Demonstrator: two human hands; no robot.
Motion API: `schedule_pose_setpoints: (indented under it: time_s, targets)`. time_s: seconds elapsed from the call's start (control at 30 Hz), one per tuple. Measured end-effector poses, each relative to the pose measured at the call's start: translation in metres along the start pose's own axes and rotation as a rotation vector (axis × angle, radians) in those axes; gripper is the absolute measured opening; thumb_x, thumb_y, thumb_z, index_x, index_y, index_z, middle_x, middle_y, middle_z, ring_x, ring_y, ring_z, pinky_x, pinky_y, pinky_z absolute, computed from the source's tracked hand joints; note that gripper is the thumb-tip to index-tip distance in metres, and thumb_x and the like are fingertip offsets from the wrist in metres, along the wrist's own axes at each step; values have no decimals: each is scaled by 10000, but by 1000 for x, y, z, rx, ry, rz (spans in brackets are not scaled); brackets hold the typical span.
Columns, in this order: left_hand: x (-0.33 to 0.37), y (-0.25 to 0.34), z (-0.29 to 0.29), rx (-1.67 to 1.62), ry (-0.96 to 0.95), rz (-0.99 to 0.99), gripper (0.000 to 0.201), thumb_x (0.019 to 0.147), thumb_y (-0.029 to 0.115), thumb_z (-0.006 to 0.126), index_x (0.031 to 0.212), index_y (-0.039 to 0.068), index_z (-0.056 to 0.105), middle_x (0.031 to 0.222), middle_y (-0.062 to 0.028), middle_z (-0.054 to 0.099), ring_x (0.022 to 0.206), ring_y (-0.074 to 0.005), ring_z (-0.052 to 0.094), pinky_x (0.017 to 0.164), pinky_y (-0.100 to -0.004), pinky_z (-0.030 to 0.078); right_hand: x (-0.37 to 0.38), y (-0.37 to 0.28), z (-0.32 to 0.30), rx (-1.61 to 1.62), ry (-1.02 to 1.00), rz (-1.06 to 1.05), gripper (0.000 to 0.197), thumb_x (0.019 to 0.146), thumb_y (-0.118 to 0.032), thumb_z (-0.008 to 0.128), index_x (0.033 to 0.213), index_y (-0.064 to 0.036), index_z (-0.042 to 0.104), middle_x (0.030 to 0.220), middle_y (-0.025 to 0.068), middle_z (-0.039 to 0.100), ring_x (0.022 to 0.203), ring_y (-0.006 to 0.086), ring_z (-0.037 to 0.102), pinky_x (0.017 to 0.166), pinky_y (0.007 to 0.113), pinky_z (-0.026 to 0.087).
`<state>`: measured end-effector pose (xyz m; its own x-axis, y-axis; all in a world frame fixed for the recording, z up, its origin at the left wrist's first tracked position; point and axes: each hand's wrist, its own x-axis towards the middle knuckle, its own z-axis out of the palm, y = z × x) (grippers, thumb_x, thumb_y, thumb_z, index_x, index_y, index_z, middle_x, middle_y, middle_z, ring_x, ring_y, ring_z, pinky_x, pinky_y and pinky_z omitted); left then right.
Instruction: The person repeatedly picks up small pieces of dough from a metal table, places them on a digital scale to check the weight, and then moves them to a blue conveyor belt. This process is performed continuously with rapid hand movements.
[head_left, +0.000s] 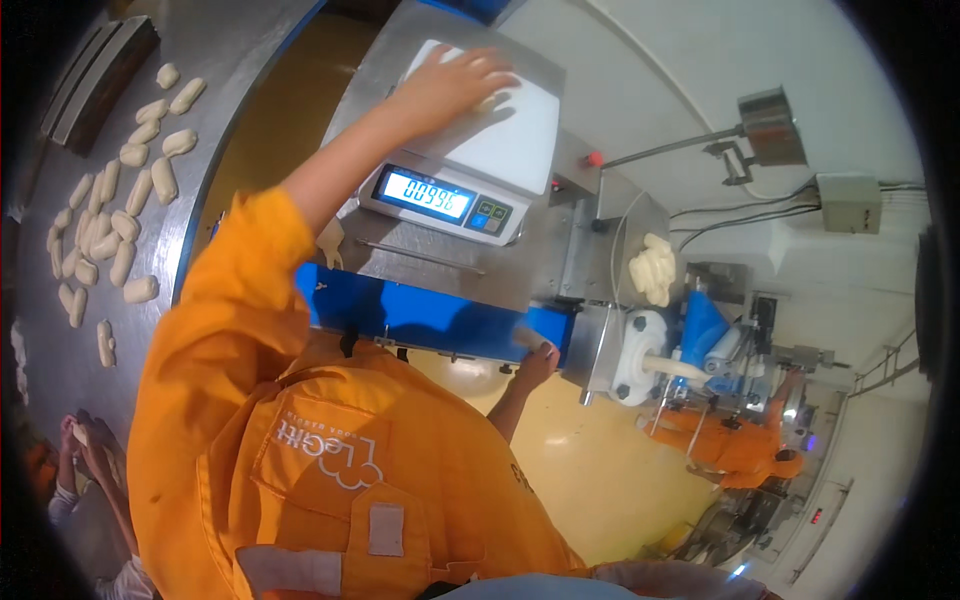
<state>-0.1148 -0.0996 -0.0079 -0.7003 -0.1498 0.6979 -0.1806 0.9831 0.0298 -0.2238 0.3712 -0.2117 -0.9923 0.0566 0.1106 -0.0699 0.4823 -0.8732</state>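
Observation:
My left hand (448, 90) reaches over the white plate (525, 130) of a digital scale (440, 200), its fingers stretched out and spread. A small bit of pale dough (487, 103) shows beneath the fingers, partly hidden by them. Low on the right, beside the blue front edge of the steel table, my right hand (538, 366) is closed around a small flat tool that looks like a dough scraper (527, 338). A thin metal rod (420, 257) lies on the steel in front of the lit scale display.
Several dough rolls (122, 262) lie on the left steel table (215, 110), where another person's hands (85, 440) work at the near end. A dough lump (653, 268) sits by a machine (637, 355) with dough at its outlet. Farther right stands a person in orange (720, 445).

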Motion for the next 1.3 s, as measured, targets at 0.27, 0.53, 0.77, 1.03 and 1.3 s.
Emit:
schedule_pose_setpoints:
  time_s: [0.27, 0.53, 0.77, 1.03, 1.3]
  targets:
    - [38, -14, -43, -315, -518, -266, 439, 813, 233, 637, 1242, 167, 572, 1201, -59, 611, 1118, -214, 570, 945, -422, 420, 8, -260, -32, -211, -301, -640, 217, 812, -134, 689, 971, -27, 588, 917, 114, 633, 840, 249, 595, 783, 345, 474]
    - [-196, -40, -163, -1656, 608, -1246, 425, 939, 310, 545, 1250, 35, 454, 1106, -83, 563, 1026, -236, 596, 818, -453, 545, -57, -337, 65, -191, -577, -901, 360, 837, -157, 657, 1182, -64, 615, 1109, 160, 611, 1013, 296, 585, 904, 380, 452]
    - [-524, -190, -345, -1136, 805, -1762, 460, 915, 325, 572, 1226, -3, 492, 1142, -120, 574, 1005, -238, 599, 861, -394, 505, -139, -246, 97, 80, -1132, -704, 343, 813, -153, 664, 1138, -61, 607, 1009, 144, 619, 909, 312, 601, 812, 377, 482]
    - [-494, -220, -382, 34, 984, -1449, 390, 893, 274, 598, 1128, -33, 545, 1093, -132, 596, 1022, -218, 575, 878, -333, 464, -215, -238, 151, -285, -824, -1130, 462, 771, -185, 715, 1163, -39, 519, 1095, 170, 525, 963, 323, 561, 779, 373, 493]
    - [-212, 29, -149, -343, -188, -373, 500, 786, 29, 605, 1275, 91, 523, 1259, -116, 549, 1240, -313, 470, 1082, -445, 310, -218, -199, 161, -122, -842, -1046, 388, 774, -44, 662, 1137, -21, 523, 1081, 158, 527, 972, 339, 555, 808, 398, 489]
